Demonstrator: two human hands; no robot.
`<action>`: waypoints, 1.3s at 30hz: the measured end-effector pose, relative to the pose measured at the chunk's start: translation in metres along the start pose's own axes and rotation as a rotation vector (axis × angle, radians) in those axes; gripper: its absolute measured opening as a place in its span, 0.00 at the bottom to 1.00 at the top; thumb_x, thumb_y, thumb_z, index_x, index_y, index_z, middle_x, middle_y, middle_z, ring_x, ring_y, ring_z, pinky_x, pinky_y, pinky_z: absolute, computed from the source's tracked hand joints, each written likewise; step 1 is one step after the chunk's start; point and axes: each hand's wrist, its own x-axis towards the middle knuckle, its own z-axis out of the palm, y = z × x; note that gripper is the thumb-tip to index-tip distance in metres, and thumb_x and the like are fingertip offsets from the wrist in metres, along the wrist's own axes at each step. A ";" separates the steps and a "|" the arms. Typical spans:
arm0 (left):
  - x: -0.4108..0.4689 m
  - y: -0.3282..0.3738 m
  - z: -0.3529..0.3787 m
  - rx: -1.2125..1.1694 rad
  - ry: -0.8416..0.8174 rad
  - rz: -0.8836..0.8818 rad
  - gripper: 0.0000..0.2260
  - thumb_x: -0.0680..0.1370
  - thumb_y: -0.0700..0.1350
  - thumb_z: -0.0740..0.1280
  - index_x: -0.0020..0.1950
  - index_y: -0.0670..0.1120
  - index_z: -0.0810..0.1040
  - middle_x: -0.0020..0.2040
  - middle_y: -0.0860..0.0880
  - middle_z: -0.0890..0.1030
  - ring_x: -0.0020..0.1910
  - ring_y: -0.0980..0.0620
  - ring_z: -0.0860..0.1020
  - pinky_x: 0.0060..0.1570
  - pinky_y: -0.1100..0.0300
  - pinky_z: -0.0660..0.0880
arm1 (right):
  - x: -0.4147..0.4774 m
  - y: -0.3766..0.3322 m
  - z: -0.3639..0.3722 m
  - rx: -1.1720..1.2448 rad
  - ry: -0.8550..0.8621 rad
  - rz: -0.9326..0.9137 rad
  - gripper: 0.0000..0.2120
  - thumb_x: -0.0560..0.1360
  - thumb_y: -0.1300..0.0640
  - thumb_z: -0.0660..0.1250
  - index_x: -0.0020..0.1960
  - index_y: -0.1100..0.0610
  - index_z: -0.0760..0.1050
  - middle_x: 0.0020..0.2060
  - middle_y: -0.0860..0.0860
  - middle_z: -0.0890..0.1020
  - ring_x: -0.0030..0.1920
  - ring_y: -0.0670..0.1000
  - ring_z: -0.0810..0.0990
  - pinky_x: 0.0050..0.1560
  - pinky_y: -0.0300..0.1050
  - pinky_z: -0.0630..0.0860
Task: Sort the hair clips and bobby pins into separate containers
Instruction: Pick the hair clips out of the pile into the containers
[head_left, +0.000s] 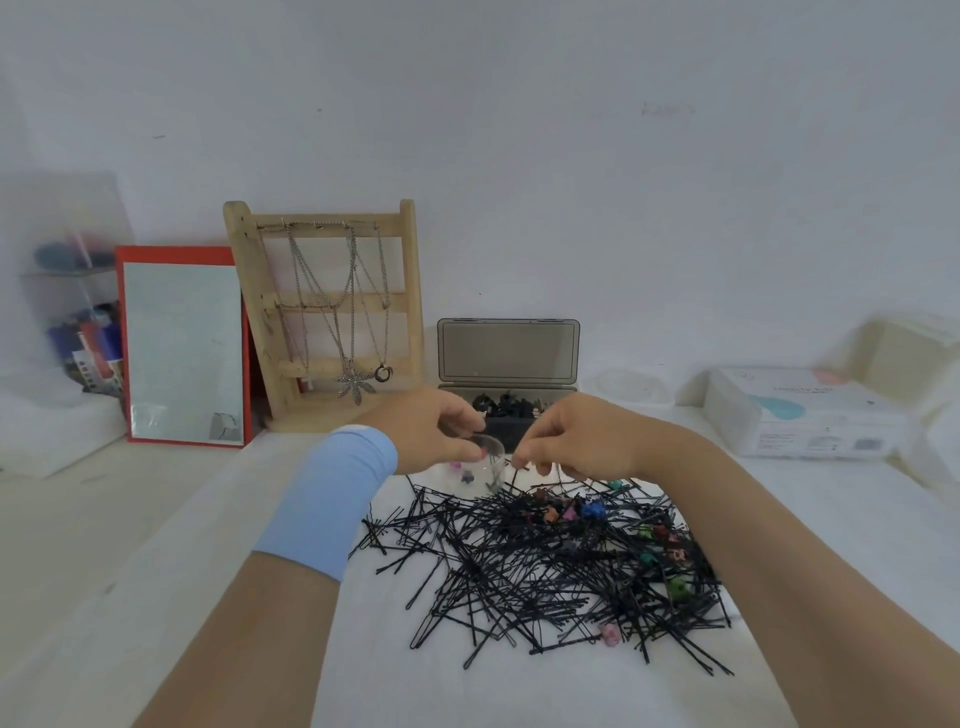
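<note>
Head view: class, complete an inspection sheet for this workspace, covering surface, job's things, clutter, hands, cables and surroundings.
Surface: white table.
Job's things: bobby pins heaped with small coloured clips mixed in; clear cup holds a few clips; grey box open behind.
Clutter: red-framed mirror, necklace stand, tissue pack.
Hands: left hand grips the clear cup; right hand pinches one bobby pin.
Cables: nothing seen.
Surroundings: white wall.
</note>
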 end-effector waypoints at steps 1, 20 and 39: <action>0.001 -0.001 0.001 0.026 0.003 -0.019 0.12 0.71 0.56 0.75 0.52 0.62 0.77 0.48 0.64 0.80 0.45 0.68 0.76 0.41 0.70 0.67 | 0.002 0.001 0.001 0.003 0.070 -0.010 0.07 0.77 0.49 0.69 0.46 0.49 0.85 0.32 0.43 0.83 0.26 0.40 0.74 0.31 0.35 0.73; 0.004 0.011 0.021 0.202 -0.068 -0.003 0.26 0.71 0.52 0.75 0.68 0.56 0.72 0.61 0.55 0.76 0.57 0.53 0.75 0.61 0.53 0.73 | -0.006 0.014 -0.020 -0.296 -0.063 0.054 0.07 0.72 0.56 0.75 0.42 0.43 0.83 0.35 0.37 0.82 0.33 0.36 0.81 0.35 0.30 0.73; 0.008 0.062 0.058 0.534 -0.045 0.256 0.07 0.78 0.51 0.67 0.54 0.60 0.82 0.54 0.57 0.80 0.53 0.52 0.78 0.47 0.57 0.74 | -0.008 0.026 -0.021 -0.368 -0.240 0.203 0.16 0.66 0.59 0.78 0.47 0.43 0.81 0.41 0.42 0.85 0.40 0.46 0.84 0.41 0.40 0.79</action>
